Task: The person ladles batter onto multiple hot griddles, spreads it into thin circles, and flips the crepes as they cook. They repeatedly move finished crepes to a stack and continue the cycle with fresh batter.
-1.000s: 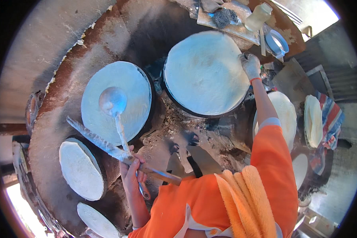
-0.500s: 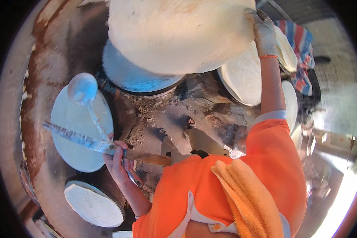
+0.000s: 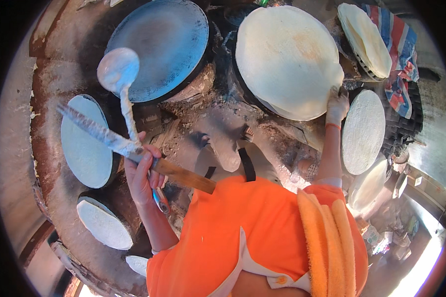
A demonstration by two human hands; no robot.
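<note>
My left hand (image 3: pixel 146 168) grips a metal ladle (image 3: pixel 118 69) coated in pale batter and a long batter-smeared scraper (image 3: pixel 94 126) with a wooden handle. My right hand (image 3: pixel 338 103), in a dirty light glove, pinches the lower right edge of a large pale flatbread (image 3: pixel 287 59). That flatbread lies over a round griddle at the upper right, mostly hiding whatever is under it. To its left is a dark, round griddle (image 3: pixel 161 44) with a bare, lightly dusted surface.
More batter-covered rounds (image 3: pixel 86 141) curve around me on both sides (image 3: pixel 364 131). A stack of flatbreads (image 3: pixel 364 39) stands at the upper right beside striped cloth (image 3: pixel 401 59). My feet are on the debris-strewn floor (image 3: pixel 193 119) between the stoves.
My right hand has lifted the flatbread off the middle griddle and moved it rightward and down onto the neighbouring one, baring the middle griddle. The view has turned rightward.
</note>
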